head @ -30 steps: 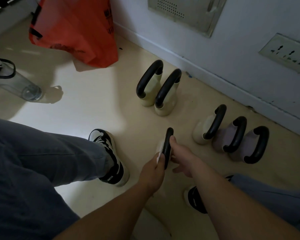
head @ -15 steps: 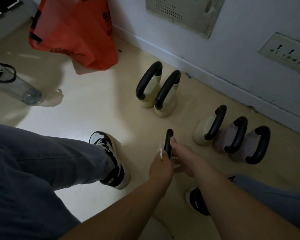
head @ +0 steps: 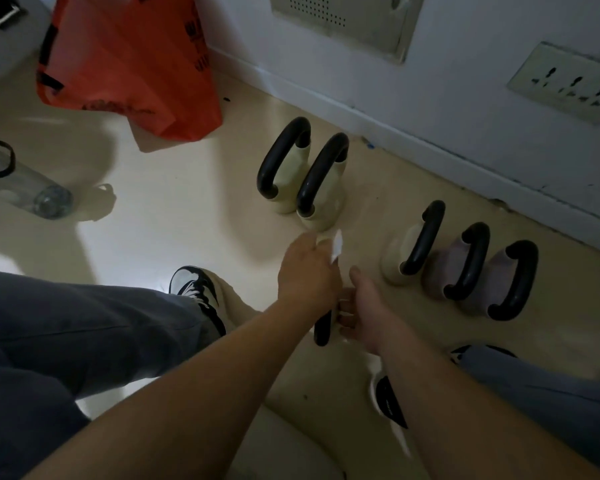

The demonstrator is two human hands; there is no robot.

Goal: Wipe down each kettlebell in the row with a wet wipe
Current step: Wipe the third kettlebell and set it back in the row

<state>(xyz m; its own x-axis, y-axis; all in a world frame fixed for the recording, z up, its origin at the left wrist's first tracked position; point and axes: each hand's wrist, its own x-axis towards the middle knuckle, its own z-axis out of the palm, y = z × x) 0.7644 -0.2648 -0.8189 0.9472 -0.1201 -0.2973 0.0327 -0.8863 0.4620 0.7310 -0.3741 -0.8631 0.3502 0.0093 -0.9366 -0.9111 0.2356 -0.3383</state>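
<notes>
Head view shows us crouched over the floor (head: 174,216) with both arms reaching down between our knees. Our left hand (head: 307,271) pinches a crumpled white wet wipe (head: 336,247), which sticks up past the knuckles and touches nothing. Our right hand (head: 364,310) has its fingers curled at the black handle (head: 323,329) of the kettlebell in hand (head: 326,336); most of that bell is hidden under our hands, so we cannot tell how firm the hold is or whether it stands flat.

The other bells stay by the wall: a cream pair (head: 302,174) stands touching each other beyond the wipe, and a cream bell (head: 407,251) and two mauve ones (head: 459,268) (head: 504,282) sit packed side by side to the right.

We judge the main risk to be the hidden bell. If our right fingers hold only loosely, a wipe-dampened handle could slip and the bell could tip onto our right shoe (head: 387,398), just beside it, or knock the floor. With our arms nearly crossing, a wiping stroke of the left hand could bump the right and loosen the hold. The light is dim, so we could easily leave patches unwiped on dark handles. The wipe is bunched small and may drop from so light a pinch. A clear water bottle (head: 32,188) lies well off to the left, and an orange plastic bag (head: 129,60) stands by the wall.
</notes>
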